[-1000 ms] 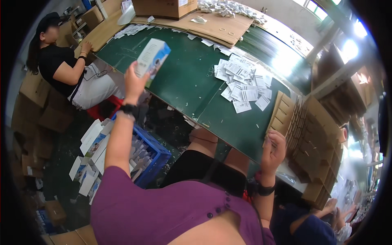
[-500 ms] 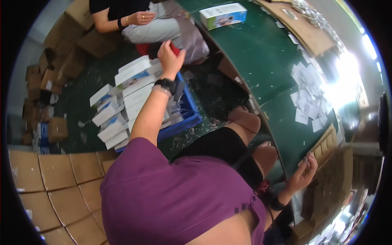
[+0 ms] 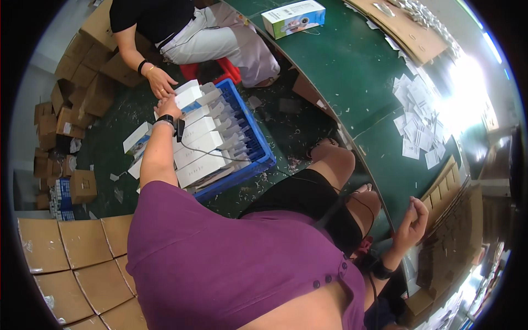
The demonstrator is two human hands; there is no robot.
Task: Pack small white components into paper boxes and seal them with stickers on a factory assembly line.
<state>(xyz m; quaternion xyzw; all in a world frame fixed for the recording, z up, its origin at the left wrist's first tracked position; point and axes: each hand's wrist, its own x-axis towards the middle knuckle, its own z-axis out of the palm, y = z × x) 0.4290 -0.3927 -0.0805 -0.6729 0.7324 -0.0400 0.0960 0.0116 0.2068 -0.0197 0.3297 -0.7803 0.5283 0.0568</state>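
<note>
The white carton (image 3: 188, 94) is seen at the far end of the blue crate (image 3: 265, 161), beside similar cartons (image 3: 199, 133). It is judged light and fairly stiff, smooth enough to slip, and easily creased; it is best held by its long walls, clear of the flaps. It is reached by the left hand (image 3: 169, 108), whose grip cannot be told, near a co-worker's hand (image 3: 160, 81). The right hand (image 3: 410, 226) is held near cardboard dividers (image 3: 441, 182), its fingers narrowly curled; whether anything is pinched cannot be told.
</note>
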